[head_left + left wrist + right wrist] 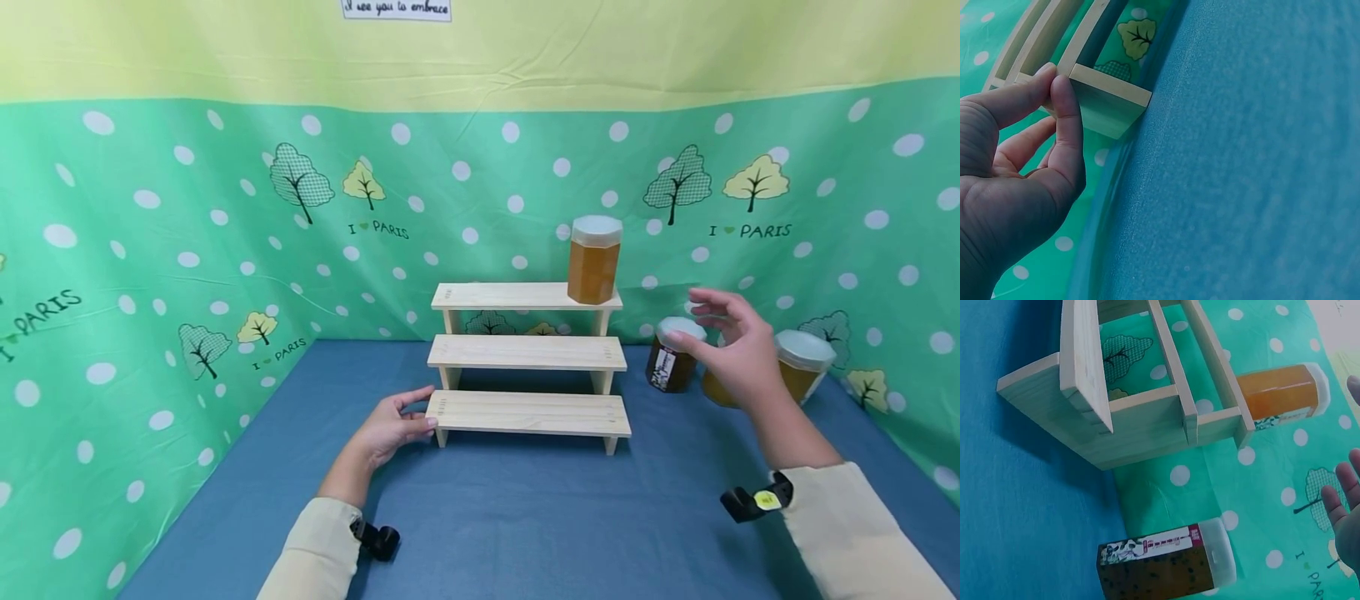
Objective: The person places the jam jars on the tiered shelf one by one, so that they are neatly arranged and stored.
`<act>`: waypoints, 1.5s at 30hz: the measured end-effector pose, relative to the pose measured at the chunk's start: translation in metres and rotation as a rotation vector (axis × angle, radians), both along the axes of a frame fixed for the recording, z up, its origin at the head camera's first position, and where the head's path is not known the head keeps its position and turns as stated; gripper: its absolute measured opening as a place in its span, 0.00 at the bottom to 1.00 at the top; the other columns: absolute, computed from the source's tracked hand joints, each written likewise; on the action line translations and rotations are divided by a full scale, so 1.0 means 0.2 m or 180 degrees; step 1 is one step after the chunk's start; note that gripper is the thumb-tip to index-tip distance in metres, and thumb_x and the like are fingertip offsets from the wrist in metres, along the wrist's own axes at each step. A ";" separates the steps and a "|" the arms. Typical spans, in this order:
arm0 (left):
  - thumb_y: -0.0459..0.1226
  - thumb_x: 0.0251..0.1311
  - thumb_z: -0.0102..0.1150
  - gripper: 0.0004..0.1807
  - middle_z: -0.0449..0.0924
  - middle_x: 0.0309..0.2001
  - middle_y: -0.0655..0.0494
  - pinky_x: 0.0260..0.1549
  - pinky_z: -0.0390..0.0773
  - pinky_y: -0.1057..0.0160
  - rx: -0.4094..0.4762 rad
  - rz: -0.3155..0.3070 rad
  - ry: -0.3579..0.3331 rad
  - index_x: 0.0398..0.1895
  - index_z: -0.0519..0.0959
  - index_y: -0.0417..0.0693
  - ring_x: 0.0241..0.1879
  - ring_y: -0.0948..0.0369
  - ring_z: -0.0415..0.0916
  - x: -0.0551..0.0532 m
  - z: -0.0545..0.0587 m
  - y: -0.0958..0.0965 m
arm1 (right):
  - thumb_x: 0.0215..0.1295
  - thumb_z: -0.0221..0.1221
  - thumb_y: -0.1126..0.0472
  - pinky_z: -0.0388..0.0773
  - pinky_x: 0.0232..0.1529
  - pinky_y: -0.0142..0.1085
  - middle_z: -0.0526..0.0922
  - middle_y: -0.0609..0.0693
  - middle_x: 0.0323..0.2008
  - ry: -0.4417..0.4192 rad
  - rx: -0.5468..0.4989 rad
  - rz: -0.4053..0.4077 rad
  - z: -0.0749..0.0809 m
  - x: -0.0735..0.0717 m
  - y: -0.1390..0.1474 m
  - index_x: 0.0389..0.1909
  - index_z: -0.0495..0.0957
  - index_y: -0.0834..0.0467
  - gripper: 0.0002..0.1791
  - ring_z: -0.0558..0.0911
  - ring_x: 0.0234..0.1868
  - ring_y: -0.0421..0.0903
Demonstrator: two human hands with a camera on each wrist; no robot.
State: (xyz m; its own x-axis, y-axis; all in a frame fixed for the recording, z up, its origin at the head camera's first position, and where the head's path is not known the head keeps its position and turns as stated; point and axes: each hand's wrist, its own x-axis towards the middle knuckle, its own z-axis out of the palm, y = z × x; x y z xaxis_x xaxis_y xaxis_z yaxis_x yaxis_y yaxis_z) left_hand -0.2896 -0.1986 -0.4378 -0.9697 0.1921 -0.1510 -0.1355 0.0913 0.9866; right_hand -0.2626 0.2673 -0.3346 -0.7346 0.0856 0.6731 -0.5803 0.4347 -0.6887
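Observation:
A three-step wooden display stand (527, 352) stands on the blue cloth. At its left end my left hand (390, 427) pinches the lowest step's edge between thumb and fingers; in the left wrist view the thumb and fingertip of that hand (1029, 150) meet at the step's corner. An amber jar with a whitish lid (594, 260) sits upright at the top step's right end. My right hand (738, 348) is raised just right of a dark labelled jar (670, 367), thumb and fingers spread, holding nothing. That dark jar (1160, 565) shows its label in the right wrist view.
Behind the right hand, partly hidden, are more amber jars, one with a pale lid (806, 350). A green dotted curtain (480, 208) hangs behind the blue cloth (525, 525). Black cameras are strapped to both wrists.

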 end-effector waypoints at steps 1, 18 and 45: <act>0.25 0.57 0.64 0.37 0.76 0.52 0.37 0.42 0.82 0.59 0.0000 -0.0002 0.0001 0.71 0.64 0.41 0.38 0.59 0.80 0.00 0.00 0.00 | 0.53 0.69 0.73 0.70 0.52 0.25 0.74 0.48 0.56 -0.0006 -0.0005 -0.0011 0.00 0.01 0.01 0.62 0.73 0.60 0.33 0.74 0.52 0.41; 0.25 0.58 0.64 0.37 0.77 0.51 0.39 0.43 0.82 0.57 0.0015 -0.0019 0.0006 0.72 0.63 0.41 0.37 0.58 0.80 0.01 0.00 0.00 | 0.54 0.65 0.79 0.72 0.49 0.20 0.71 0.48 0.62 -0.0050 -0.0133 -0.0100 -0.07 0.12 0.17 0.67 0.69 0.59 0.37 0.71 0.58 0.43; 0.25 0.58 0.64 0.37 0.76 0.53 0.37 0.43 0.82 0.55 -0.0009 -0.0010 0.0006 0.72 0.64 0.41 0.38 0.58 0.80 0.01 0.02 0.00 | 0.54 0.65 0.78 0.68 0.52 0.18 0.74 0.44 0.61 -0.0275 -0.0623 -0.1021 -0.22 0.20 0.45 0.65 0.73 0.56 0.35 0.72 0.57 0.38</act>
